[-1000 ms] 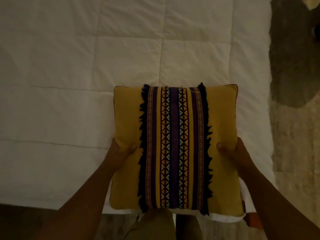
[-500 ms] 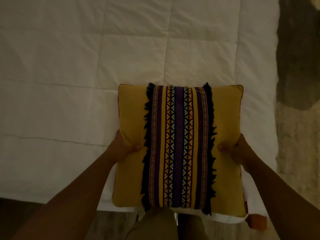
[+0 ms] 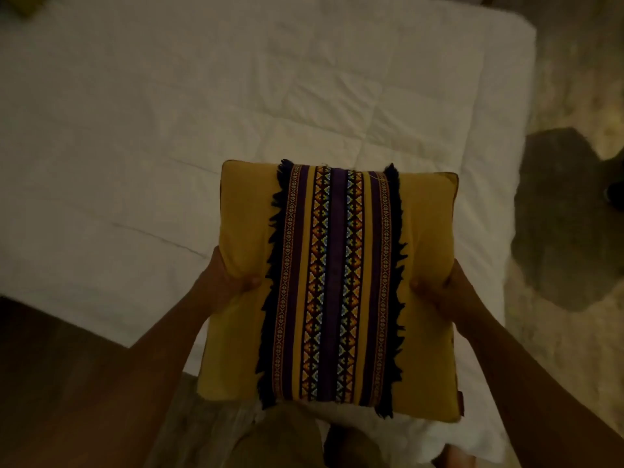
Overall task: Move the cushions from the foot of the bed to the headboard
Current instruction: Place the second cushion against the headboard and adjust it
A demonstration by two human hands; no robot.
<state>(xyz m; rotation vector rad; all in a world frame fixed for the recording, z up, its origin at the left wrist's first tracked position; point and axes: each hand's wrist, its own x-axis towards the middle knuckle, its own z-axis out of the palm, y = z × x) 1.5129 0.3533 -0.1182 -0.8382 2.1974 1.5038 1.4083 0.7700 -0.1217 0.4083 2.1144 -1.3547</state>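
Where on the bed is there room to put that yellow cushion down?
The white quilt is bare left of the cushion and beyond it, up to the far edge. A yellow thing pokes in at the far left corner. It's crowded at the near corner, where the left hand and right hand grip the cushion.

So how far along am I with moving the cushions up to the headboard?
Done: nothing certain; a yellow shape at the far left corner may be a cushion, too cropped to tell. In hand: the yellow cushion, gripped at its sides by the left hand and right hand, over the near end of the white duvet. Left: carrying it to the headboard, which is out of view.
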